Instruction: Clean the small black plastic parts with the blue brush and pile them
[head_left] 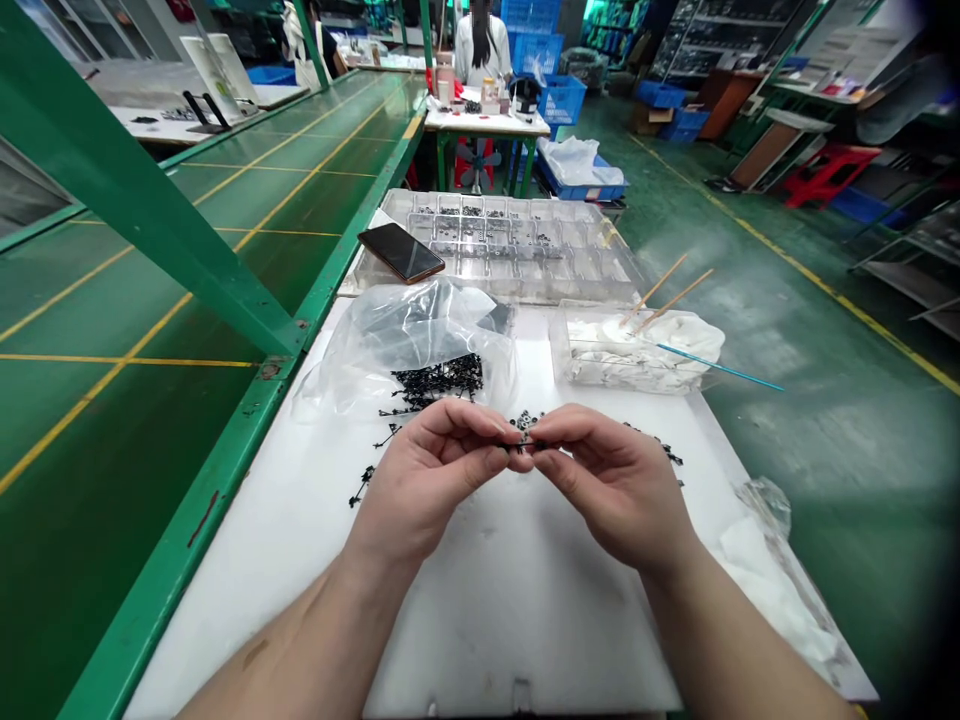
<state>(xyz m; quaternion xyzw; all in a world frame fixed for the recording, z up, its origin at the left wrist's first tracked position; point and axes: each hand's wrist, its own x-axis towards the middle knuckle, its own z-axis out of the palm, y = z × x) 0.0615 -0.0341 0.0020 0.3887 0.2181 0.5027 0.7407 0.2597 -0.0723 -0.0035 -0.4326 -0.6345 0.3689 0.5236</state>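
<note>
Above the middle of the white table [555,620], my left hand [435,465] and my right hand [611,475] meet at the fingertips. Both pinch a small, thin black part [523,445], mostly covered by the fingers. Just behind the fingertips lies a cluster of small dark and silvery pieces [526,420]. A pile of thin black parts [442,380] spills from a clear plastic bag [360,345] beyond my left hand. More black parts [362,487] lie left of that hand, and several others [667,452] sit behind my right hand.
A phone [403,251] rests on the near left corner of a clear compartment tray [525,215]. A clear box [592,375] with white cloth and sticks stands right of the bag. A green frame post [165,200] rises at the left. Farther back, a person [480,50] is by another table.
</note>
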